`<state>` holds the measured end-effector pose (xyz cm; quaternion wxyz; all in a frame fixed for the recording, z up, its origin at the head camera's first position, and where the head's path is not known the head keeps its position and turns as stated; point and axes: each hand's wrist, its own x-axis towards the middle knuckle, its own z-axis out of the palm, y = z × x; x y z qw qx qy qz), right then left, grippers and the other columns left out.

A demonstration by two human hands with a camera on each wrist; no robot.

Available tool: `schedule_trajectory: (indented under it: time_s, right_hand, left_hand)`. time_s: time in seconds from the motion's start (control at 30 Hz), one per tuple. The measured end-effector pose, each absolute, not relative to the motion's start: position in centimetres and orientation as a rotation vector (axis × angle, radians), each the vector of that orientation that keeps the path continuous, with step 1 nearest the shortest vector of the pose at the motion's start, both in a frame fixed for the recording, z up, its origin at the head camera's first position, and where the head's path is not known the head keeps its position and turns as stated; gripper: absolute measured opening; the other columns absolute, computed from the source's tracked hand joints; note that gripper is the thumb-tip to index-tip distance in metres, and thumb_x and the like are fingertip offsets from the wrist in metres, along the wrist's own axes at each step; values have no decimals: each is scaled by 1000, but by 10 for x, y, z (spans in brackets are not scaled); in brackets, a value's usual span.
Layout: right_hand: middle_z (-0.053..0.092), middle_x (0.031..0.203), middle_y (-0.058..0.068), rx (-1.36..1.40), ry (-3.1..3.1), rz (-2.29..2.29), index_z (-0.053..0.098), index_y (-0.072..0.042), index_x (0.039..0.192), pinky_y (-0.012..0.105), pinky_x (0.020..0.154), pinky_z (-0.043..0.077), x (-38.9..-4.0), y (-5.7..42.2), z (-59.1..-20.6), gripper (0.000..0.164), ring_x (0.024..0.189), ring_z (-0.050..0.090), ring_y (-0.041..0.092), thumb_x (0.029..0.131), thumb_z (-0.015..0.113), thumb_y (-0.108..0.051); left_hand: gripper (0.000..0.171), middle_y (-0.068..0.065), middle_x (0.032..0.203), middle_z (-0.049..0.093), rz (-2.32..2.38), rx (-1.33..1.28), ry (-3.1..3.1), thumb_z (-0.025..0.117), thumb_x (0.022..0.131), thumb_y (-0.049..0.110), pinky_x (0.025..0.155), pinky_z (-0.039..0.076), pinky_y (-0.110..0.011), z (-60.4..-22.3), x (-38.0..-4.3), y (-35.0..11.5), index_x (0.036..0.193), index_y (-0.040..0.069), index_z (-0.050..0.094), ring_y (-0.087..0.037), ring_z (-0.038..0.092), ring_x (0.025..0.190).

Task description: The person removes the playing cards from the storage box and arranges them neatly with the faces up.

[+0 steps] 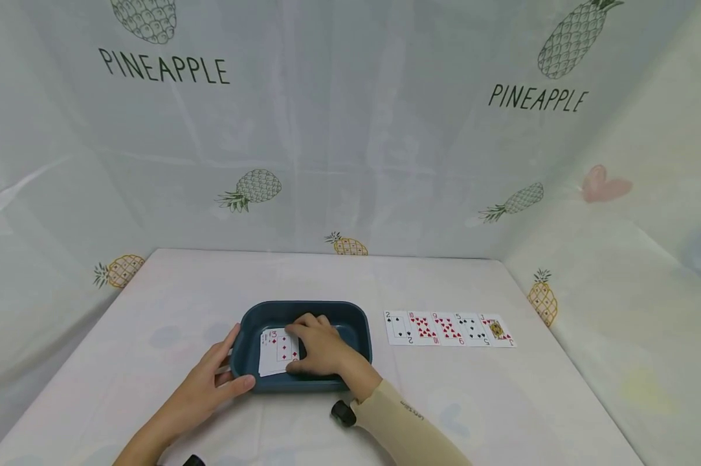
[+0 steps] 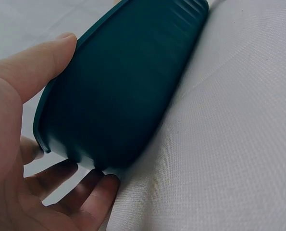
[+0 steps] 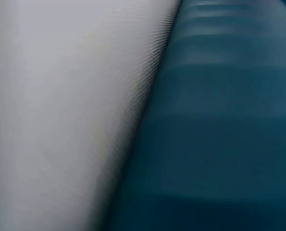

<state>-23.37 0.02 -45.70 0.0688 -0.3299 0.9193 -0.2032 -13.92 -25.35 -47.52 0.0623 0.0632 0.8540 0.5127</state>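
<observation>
A dark blue-green tray rests on the white-covered table. My left hand grips its left end. In the left wrist view, the thumb lies at the rim and the fingers curl against the outer wall. Inside the tray, on its left side, lie overlapping playing cards with red diamonds showing. My right hand reaches over the front rim and holds the cards at their right edge, thumb near the bottom corner and fingers near the top. In the right wrist view only the tray's outer wall and the tablecloth show.
Right of the tray, several face-up playing cards overlap in a row: a 2, a 10, a 9, a 5 and a jack. Pineapple-print curtains hang behind and at both sides of the table.
</observation>
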Motion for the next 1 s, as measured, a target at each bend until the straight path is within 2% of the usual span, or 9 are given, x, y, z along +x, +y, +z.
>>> schedule_trajectory:
  time_s: [0.13, 0.27, 0.37, 0.5, 0.7, 1.0]
  right_hand:
    - [51, 140, 3, -968, 2762, -630, 61, -15, 151, 30, 99, 48, -234, 1, -457, 74, 117, 46, 16, 86, 90, -37]
    - [49, 135, 4, -957, 2764, -644, 60, -12, 151, 30, 98, 47, -235, 0, -457, 78, 117, 45, 17, 84, 92, -36]
    - [48, 133, 4, -956, 2768, -650, 60, -11, 151, 30, 98, 47, -235, 0, -456, 80, 116, 45, 17, 83, 93, -36]
    - [48, 133, 4, -949, 2767, -671, 60, -12, 151, 30, 98, 47, -235, 0, -456, 79, 116, 45, 18, 83, 93, -35]
    - [50, 137, 5, -942, 2766, -708, 60, -14, 150, 33, 102, 49, -235, 1, -458, 78, 119, 47, 19, 82, 94, -33]
    - [54, 134, 4, -944, 2774, -742, 61, -14, 149, 30, 98, 52, -234, 1, -459, 78, 116, 49, 17, 81, 95, -33]
  left_hand:
    - [99, -24, 162, 31, 1520, 169, 2601, 75, 100, 37, 106, 56, -35, -475, -139, -253, 173, 28, 8, -43, 49, 144]
    - [99, -23, 163, 31, 1504, 136, 2601, 76, 100, 40, 107, 55, -30, -476, -140, -253, 173, 30, 9, -42, 49, 145]
    - [99, -23, 162, 31, 1503, 147, 2603, 75, 100, 40, 107, 55, -33, -475, -140, -253, 173, 29, 8, -43, 49, 145]
    - [99, -24, 163, 31, 1509, 165, 2602, 75, 101, 38, 107, 56, -37, -474, -139, -253, 173, 27, 8, -43, 50, 144]
    - [99, -22, 163, 32, 1523, 160, 2598, 76, 100, 37, 106, 56, -35, -474, -140, -253, 173, 27, 10, -41, 50, 144]
    - [100, -23, 163, 32, 1519, 148, 2599, 77, 99, 37, 106, 56, -37, -474, -139, -253, 173, 26, 10, -43, 50, 144]
